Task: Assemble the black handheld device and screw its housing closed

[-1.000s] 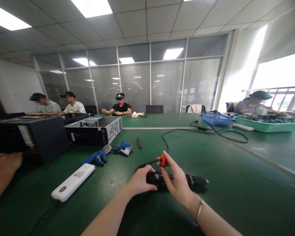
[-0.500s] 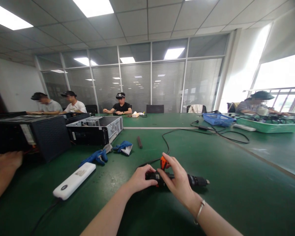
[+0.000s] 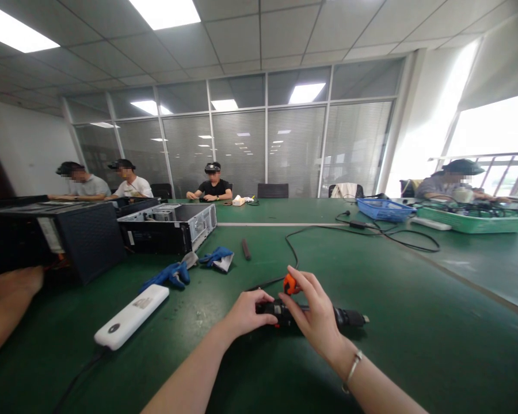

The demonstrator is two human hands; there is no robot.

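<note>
A long black corded power tool (image 3: 345, 316) lies on its side on the green table, its narrow tip with a metal end pointing right. My left hand (image 3: 252, 313) is closed round the tool's left part, thumb and fingers gripping the body. Above its middle, my right hand (image 3: 313, 307) pinches the orange and black handle (image 3: 289, 283) of what looks like a small screwdriver between thumb and fingers. The lower end of the handle is hidden behind my right hand. A black cord (image 3: 291, 247) runs from the tool's left side across the table.
Left of my arms lies a white power strip (image 3: 133, 316). Blue gloves (image 3: 172, 276) and a brown bar (image 3: 246, 249) lie beyond it. Computer cases (image 3: 90, 230) stand left, a co-worker's hand (image 3: 17, 282) beside one. Blue (image 3: 384, 211) and green baskets (image 3: 470, 221) sit far right.
The orange handle in my right hand has turned and tilted, showing more of its orange top. My right hand has shifted slightly right; my left hand stays on the tool.
</note>
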